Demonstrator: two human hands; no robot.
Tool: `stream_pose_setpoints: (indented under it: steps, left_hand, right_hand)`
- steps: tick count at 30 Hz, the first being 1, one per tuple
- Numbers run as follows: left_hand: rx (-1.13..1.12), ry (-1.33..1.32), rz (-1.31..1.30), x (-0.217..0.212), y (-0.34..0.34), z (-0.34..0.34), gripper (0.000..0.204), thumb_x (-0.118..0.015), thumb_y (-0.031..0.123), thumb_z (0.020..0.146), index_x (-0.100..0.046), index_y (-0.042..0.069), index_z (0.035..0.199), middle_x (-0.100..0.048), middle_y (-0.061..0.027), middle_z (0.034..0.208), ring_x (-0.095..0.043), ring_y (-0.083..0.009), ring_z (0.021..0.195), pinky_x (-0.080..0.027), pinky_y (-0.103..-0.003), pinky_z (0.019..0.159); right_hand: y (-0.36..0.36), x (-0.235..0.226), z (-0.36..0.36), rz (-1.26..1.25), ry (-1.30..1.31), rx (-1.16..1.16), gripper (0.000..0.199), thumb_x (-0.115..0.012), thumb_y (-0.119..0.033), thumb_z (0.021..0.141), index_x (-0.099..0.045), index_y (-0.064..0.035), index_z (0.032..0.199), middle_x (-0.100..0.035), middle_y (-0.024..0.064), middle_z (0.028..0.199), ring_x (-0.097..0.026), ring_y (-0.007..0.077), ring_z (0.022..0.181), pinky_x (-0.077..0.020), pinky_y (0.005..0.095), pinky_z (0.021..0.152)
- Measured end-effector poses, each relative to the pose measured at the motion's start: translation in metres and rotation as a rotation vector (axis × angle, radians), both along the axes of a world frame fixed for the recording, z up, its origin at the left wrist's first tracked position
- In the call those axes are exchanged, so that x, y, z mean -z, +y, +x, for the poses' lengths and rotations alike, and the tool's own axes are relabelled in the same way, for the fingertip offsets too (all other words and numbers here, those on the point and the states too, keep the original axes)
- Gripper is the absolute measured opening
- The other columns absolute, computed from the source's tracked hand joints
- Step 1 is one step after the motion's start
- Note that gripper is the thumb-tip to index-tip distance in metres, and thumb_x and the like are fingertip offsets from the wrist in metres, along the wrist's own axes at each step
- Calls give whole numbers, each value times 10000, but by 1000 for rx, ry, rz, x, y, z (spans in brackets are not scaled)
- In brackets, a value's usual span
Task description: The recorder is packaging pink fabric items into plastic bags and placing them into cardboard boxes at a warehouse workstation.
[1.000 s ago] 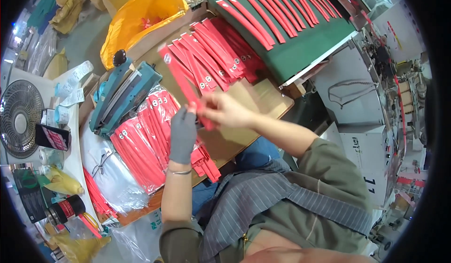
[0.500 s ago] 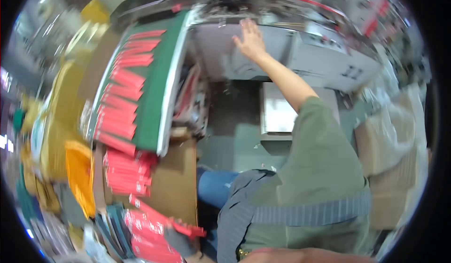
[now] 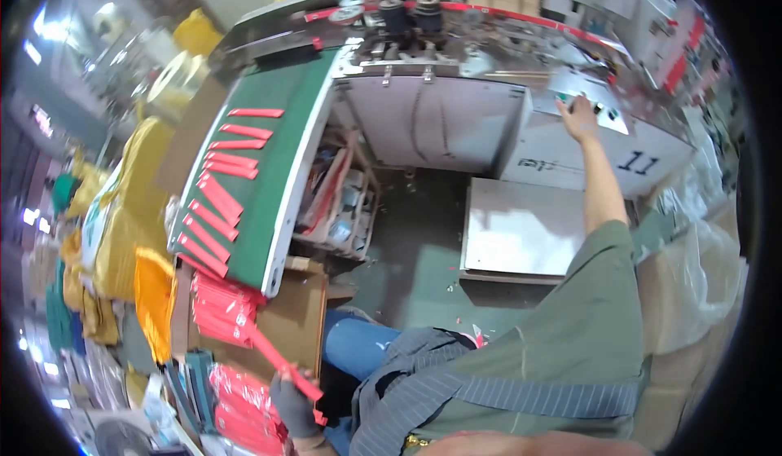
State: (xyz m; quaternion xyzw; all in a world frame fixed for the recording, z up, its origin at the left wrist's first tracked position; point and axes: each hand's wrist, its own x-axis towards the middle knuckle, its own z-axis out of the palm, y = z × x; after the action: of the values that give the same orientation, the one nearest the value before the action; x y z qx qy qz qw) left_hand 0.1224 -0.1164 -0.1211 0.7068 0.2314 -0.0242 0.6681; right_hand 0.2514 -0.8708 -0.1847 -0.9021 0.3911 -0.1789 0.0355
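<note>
My left hand (image 3: 295, 407), in a grey glove, is closed on a long narrow red packet (image 3: 281, 360) at the lower left. The packet's far end reaches over a heap of like red packets (image 3: 218, 313) in a cardboard box (image 3: 297, 317). My right arm stretches far forward, and my bare right hand (image 3: 580, 119) is at a metal control panel (image 3: 609, 107) with buttons. Its fingers look extended over the panel's left part; the exact fingertip contact is too small to tell. Several more red packets (image 3: 218, 199) lie spaced along a green conveyor belt (image 3: 281, 167).
Red packets in clear plastic (image 3: 244, 399) lie beside my left hand. A yellow-orange bag (image 3: 155, 301) hangs left of the box. A white platform (image 3: 521, 228) stands on the floor under the white machine cabinet (image 3: 456, 130). Plastic-wrapped cartons (image 3: 684, 293) are on the right.
My right hand has moved right, from above the middle cabinet to the control panel. My left hand has tilted the red packet toward the box. The view has shifted and is sharper.
</note>
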Motion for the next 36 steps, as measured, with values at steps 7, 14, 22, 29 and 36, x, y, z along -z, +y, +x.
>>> stream_pose_setpoints:
  steps: [7, 14, 22, 29, 36]
  left_hand:
    - [15, -28, -141, -12, -38, -28, 267, -472, 207, 954, -547, -48, 986, -601, -114, 779, -611, -152, 666, -520, -256, 587]
    - [-32, -73, -154, -10, -5, -91, 289, -467, 254, 966, -570, -16, 952, -582, -59, 705, -573, -113, 601, -485, -233, 563]
    - [-174, -430, -769, 5, 32, -160, 316, -416, 347, 978, -481, 92, 803, -288, 54, 521, -255, -60, 413, -206, -223, 406]
    - [-282, -340, -709, 7, 60, -169, 310, -383, 329, 992, -486, 80, 839, -309, 55, 532, -267, -60, 415, -217, -218, 412]
    - [-163, -294, -518, 5, 47, -134, 283, -391, 315, 989, -468, 105, 816, -350, 29, 547, -324, -64, 437, -260, -207, 400]
  right_hand:
    - [309, 26, 37, 1059, -373, -662, 444, -582, -328, 905, -534, 23, 1172, -643, 135, 918, -638, 195, 809, -517, 316, 696]
    - [637, -111, -18, 1644, 224, -1744, 226, -572, -219, 916, -628, -13, 991, -581, -1, 739, -495, 49, 574, -405, 212, 506]
    - [754, -88, -113, 2324, 734, -1543, 237, -513, -271, 948, -618, -93, 832, -540, -22, 652, -501, 83, 578, -417, 239, 527]
    - [759, -112, -91, 1531, 519, -1699, 280, -567, -291, 918, -654, -62, 1056, -557, -45, 695, -501, 20, 568, -378, 180, 492]
    - [709, -141, 1, 1758, -270, -1408, 254, -552, -258, 927, -623, -28, 844, -530, -8, 611, -455, 58, 480, -362, 213, 454]
